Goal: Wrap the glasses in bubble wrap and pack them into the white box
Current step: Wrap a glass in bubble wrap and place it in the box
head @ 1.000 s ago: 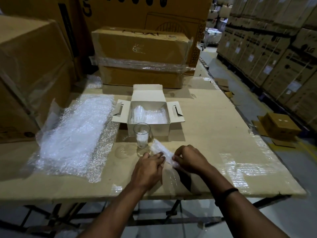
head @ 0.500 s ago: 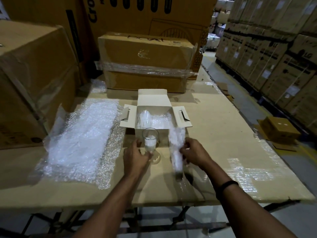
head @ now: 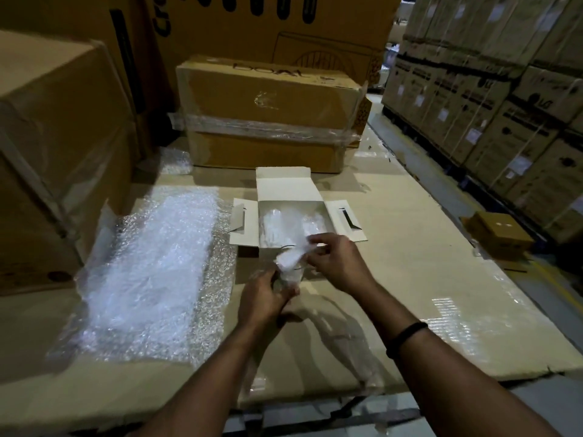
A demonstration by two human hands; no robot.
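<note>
Glass tumbler [head: 291, 279] gripped by the left hand [head: 265, 299] — right hand [head: 342, 264] pinches a bubble-wrap wad [head: 291, 255]; forceful stuffing might knock it loose.

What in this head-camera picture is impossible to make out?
1. Head view: base of the clear drinking glass, covered by the left hand.
2. Head view: the count of wrapped glasses in the open white cardboard box; blur, the right hand and its wad of bubble wrap cover them.
3. Head view: lettering on the tall brown carton, cut by the top edge.
</note>
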